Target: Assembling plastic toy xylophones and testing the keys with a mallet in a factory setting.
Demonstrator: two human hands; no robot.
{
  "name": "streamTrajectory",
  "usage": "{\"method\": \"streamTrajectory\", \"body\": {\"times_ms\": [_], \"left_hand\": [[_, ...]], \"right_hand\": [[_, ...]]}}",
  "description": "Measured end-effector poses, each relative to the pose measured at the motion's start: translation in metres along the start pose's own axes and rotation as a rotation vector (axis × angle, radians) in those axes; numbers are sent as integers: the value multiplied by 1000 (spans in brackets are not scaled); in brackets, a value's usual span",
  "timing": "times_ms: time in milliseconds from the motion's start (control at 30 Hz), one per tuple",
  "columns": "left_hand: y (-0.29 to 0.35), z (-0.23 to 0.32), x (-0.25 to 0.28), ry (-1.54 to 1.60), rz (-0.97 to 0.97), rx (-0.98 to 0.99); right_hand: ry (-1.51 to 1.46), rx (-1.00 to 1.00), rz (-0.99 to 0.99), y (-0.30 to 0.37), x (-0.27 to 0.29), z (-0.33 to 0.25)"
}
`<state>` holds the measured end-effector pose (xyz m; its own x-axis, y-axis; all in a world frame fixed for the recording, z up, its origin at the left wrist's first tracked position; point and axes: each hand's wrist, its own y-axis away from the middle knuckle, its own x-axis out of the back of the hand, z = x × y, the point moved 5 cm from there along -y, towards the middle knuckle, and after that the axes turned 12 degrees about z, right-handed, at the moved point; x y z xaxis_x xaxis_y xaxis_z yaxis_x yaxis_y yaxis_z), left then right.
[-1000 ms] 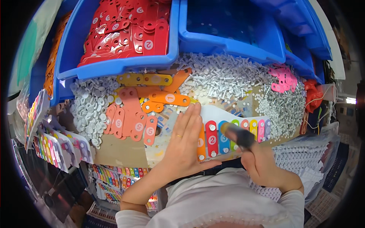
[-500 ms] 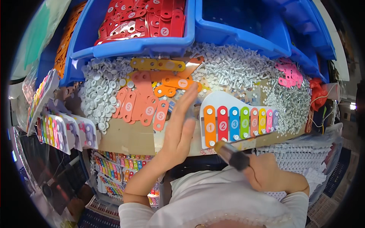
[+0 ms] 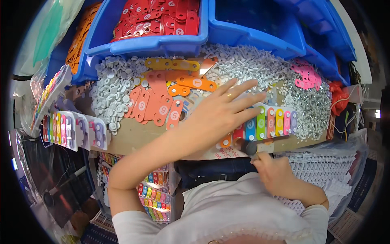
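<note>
A toy xylophone (image 3: 270,123) with a white base and coloured bars lies at the front of the worktable. My left hand (image 3: 221,116) reaches over its left part, fingers spread and stretched out, hiding the upper ends of the orange, red and blue bars. My right hand (image 3: 277,173) is closed round the handle of a mallet (image 3: 247,147). The mallet's dark head is at the lower ends of the left bars; whether it touches them I cannot tell. Loose orange bars (image 3: 197,83) and salmon bars (image 3: 142,105) lie left of my left hand.
White caps (image 3: 110,91) are heaped at left, white pins (image 3: 252,65) at the back, metal pins (image 3: 315,112) at right beside pink pieces (image 3: 305,75). A blue bin (image 3: 150,46) of red bars stands behind. Finished xylophones (image 3: 61,130) stand at the left edge.
My left hand has moved right, from beside the xylophone to over its left bars, with the fingers now spread. The mallet has shifted slightly up, still in my right hand.
</note>
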<state>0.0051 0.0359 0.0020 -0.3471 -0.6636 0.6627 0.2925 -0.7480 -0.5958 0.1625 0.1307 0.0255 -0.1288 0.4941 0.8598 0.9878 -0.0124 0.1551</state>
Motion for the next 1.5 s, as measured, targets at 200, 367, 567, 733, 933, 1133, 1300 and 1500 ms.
{"method": "streamTrajectory", "body": {"times_ms": [200,367,567,733,933,1133,1300,1500], "left_hand": [[-38,-13,-38,186,-31,-193],[-30,-17,-60,244,-283,-100],[-29,-18,-62,171,-234,-147],[-32,-12,-56,145,-236,-180],[-28,0,-39,29,-246,-35],[-16,30,-44,-90,-278,222],[-13,27,-48,-123,-279,270],[-14,28,-47,-142,-311,291]], "right_hand": [[-444,-429,-47,2,30,12],[-361,21,205,27,33,15],[-157,-210,7,25,13,30],[-159,-182,226,33,19,39],[-372,-380,383,36,55,45],[-350,-287,254,38,33,54],[-439,-343,235,43,46,53],[-292,-431,76,49,39,67]]}}
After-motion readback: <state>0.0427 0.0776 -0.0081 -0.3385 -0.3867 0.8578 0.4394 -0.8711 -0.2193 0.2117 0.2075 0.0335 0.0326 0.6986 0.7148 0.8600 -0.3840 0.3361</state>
